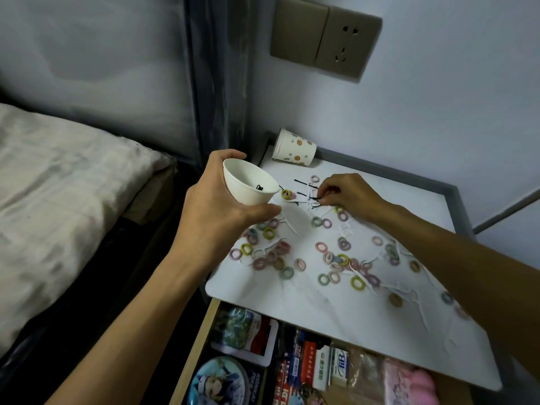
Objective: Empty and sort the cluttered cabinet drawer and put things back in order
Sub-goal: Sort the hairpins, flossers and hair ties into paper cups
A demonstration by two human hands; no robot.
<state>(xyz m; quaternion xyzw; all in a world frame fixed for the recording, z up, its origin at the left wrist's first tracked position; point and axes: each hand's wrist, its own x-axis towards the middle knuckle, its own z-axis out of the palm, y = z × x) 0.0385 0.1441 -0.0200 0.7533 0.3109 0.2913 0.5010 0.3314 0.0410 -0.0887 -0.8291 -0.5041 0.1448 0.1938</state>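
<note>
Head: left hand [222, 220] around cup [251, 187]

home bedroom; bed [58, 182] beside cabinet top [365, 317]; wall socket [347, 42]

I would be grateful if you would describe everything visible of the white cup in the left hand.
The white cup is plain, apparently paper, tapering to a narrower base. The left hand grips it round its wall, tilted, mouth toward the camera, over the left edge of the tabletop. A small black pin lies inside near the rim.
</note>
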